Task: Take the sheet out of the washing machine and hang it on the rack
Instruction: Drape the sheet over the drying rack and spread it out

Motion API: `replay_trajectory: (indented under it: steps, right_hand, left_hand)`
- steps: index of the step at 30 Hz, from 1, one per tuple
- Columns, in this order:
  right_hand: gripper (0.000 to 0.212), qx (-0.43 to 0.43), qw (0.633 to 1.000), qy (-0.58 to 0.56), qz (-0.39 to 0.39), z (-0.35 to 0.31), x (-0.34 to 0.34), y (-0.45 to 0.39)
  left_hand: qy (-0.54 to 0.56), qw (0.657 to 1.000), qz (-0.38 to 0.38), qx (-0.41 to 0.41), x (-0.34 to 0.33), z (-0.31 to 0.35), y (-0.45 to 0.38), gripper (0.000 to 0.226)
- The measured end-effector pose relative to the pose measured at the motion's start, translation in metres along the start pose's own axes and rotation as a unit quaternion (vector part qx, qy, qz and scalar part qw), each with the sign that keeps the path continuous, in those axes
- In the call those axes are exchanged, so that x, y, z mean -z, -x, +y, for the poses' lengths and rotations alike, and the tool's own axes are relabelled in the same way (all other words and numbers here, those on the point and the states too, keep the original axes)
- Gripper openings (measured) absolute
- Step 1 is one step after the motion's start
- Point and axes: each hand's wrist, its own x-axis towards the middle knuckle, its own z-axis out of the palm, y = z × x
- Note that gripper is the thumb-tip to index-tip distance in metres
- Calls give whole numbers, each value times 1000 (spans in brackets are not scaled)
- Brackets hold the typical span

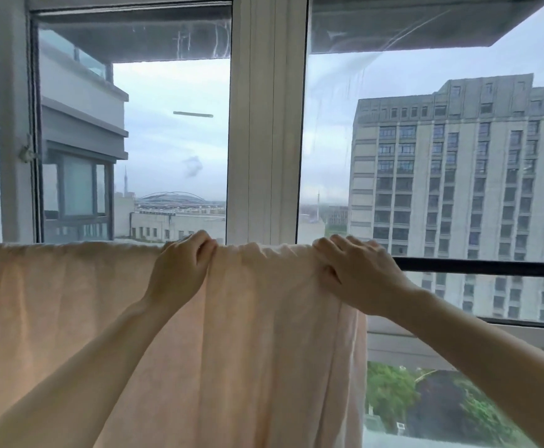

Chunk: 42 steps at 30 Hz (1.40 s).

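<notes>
No text, label, brand, number or sign can be read anywhere in the head view.

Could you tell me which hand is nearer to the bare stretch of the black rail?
Right. The right hand rests on the sheet where the bare rail begins; the left hand grips the sheet further left.
</notes>
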Motion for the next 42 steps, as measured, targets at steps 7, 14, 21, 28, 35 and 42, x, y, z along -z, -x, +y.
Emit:
replay_trajectory:
  steps: [7,14,21,28,35,42]
  right_hand:
    - [42,-75,997,27,2,55,17,38]
    - [34,-192,972,-130,-24,58,28,19]
    - [27,-182,965,-183,-49,88,37,43]
    - [19,-85,979,-169,-77,95,43,63]
    - [15,-86,972,-219,-4,91,39,50]
    - [21,-67,973,-214,-47,92,36,47]
  left_hand:
    - [-26,998,-16,49,-4,14,0,27]
    - [-34,988,-67,-136,-8,90,19,27]
    - [37,987,-62,-141,-35,127,13,19]
    - [24,990,-49,-133,-46,187,23,13]
    - [-161,973,-142,-80,-56,232,26,72]
    - [-150,980,-114,-64,-56,229,23,30]
